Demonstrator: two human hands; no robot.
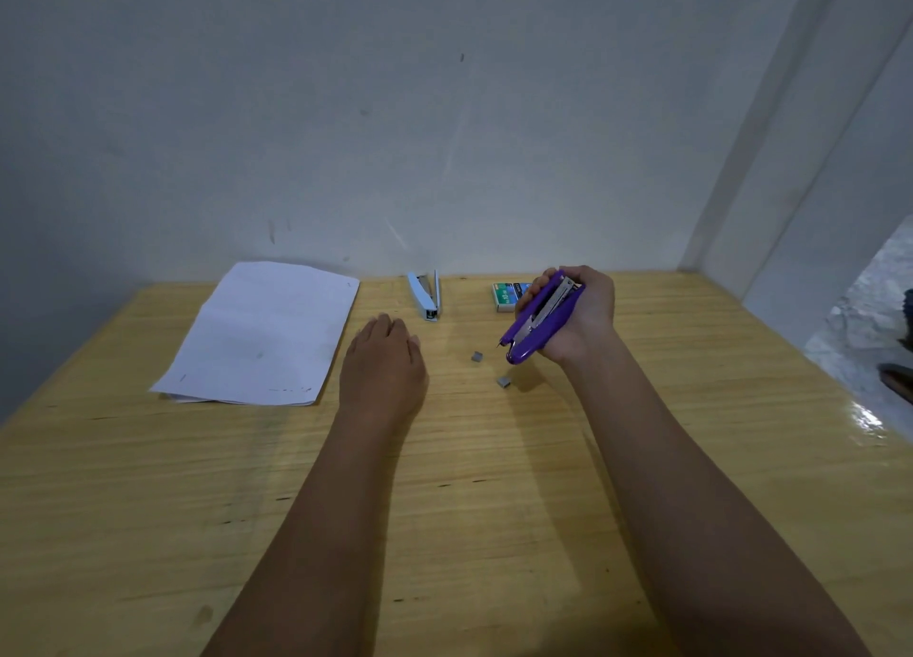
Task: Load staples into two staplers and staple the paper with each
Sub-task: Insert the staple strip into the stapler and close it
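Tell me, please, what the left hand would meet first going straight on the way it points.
Probably the light blue stapler lying open just ahead of the left hand, though it might pass beside.

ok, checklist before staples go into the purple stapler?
1. Purple stapler gripped in the right hand: ok.
2. Its top swung open, metal channel exposed: ok.
3. Left hand holds nothing, free to pick: ok.
4. Two staple pieces lie loose on the table between the hands: ok.
5. Channel free of old staples: cannot tell.
6. Blue stapler lies open near the wall; loaded or not: cannot tell.
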